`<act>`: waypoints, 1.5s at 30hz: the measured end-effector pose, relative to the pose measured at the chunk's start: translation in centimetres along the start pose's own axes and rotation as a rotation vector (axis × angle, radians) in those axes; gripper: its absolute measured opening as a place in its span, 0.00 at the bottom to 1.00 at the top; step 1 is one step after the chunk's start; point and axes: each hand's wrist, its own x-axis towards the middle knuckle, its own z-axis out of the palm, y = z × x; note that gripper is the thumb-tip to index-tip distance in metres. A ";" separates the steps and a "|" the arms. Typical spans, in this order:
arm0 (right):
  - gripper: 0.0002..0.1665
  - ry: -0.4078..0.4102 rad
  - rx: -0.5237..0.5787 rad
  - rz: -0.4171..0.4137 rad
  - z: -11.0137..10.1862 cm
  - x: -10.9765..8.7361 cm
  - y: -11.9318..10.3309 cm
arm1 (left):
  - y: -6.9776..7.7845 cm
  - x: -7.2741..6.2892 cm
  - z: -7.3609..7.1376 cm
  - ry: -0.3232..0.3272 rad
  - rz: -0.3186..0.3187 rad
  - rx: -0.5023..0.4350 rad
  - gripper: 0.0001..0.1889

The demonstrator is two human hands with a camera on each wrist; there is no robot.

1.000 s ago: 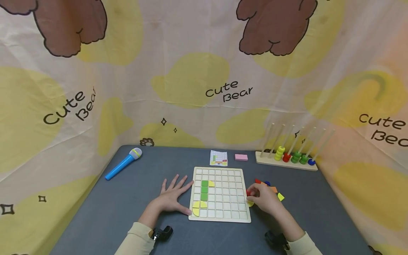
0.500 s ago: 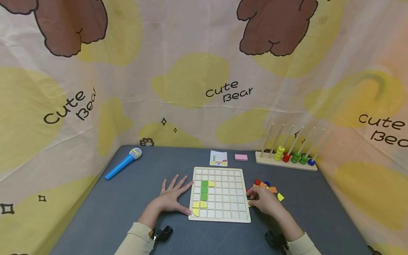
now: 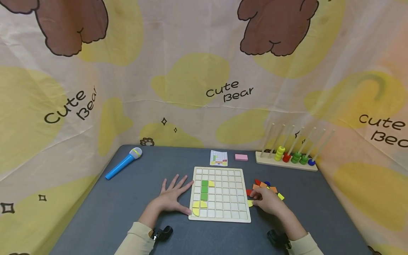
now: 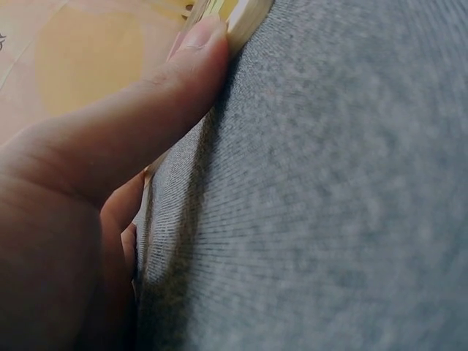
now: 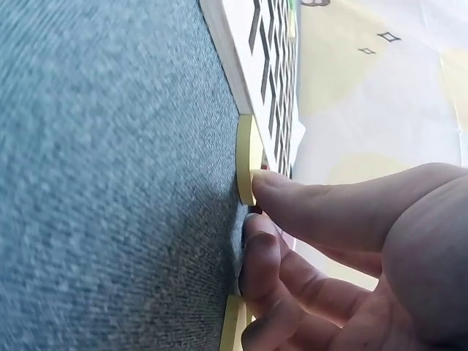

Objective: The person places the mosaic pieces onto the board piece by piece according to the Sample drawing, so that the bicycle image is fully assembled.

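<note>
In the head view, a pale gridded board (image 3: 220, 194) lies on the table with green and yellow pieces in its left columns. My left hand (image 3: 172, 198) is spread flat beside it, thumb and a fingertip at its left edge; the left wrist view has the thumb (image 4: 168, 88) on the board's edge. My right hand (image 3: 267, 200) is at the right edge, its fingers bent. Its thumb touches a yellow piece (image 5: 248, 157) with a curved edge lying against the board. The forefinger is near a red piece (image 3: 248, 192). I cannot tell whether the fingers pinch the yellow piece.
Loose orange pieces (image 3: 273, 190), with red, blue and yellow ones, lie beyond the right hand. Behind the board are a pattern card (image 3: 219, 158) and a pink block (image 3: 241, 157). A bead rack (image 3: 287, 161) stands back right; a blue toy microphone (image 3: 123, 164) lies left.
My right hand has drawn slightly right from the board's edge, uncovering more of the red and yellow pieces there. The left hand and board have stayed put.
</note>
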 end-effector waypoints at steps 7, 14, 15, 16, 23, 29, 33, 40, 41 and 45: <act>0.11 -0.034 0.019 -0.020 -0.3 0.1 0.5 | -0.2 0.1 0.1 0.003 0.002 0.008 0.63; 0.16 -0.044 0.029 -0.033 -0.1 0.1 0.3 | -0.1 0.1 0.1 0.003 0.000 0.003 0.63; 0.16 -0.043 0.029 -0.033 -0.1 0.1 0.3 | -0.1 0.1 0.1 0.002 -0.002 0.002 0.63; 0.16 -0.042 0.026 -0.030 -0.1 0.1 0.2 | -0.1 0.1 0.1 0.002 -0.003 0.001 0.63; 0.16 -0.018 0.034 0.000 0.0 0.2 0.1 | -0.1 0.0 0.0 0.003 -0.003 0.005 0.63; 0.12 0.038 0.039 -0.067 -0.8 0.3 -0.3 | 0.1 0.0 0.0 -0.001 -0.006 0.000 0.63; 0.06 0.052 0.008 -0.102 -1.1 0.4 -1.3 | 0.1 0.0 -0.1 -0.009 -0.012 0.006 0.63; 0.05 0.038 0.027 -0.138 -0.4 0.6 -3.6 | 0.2 0.1 -0.1 -0.011 -0.013 0.014 0.63; 0.06 0.037 0.042 -0.135 -0.3 0.7 -4.0 | 0.2 0.1 -0.1 -0.011 -0.013 0.012 0.63; 0.07 0.024 0.113 -0.120 0.5 0.9 -5.3 | 0.3 0.0 -0.2 -0.012 -0.018 0.000 0.63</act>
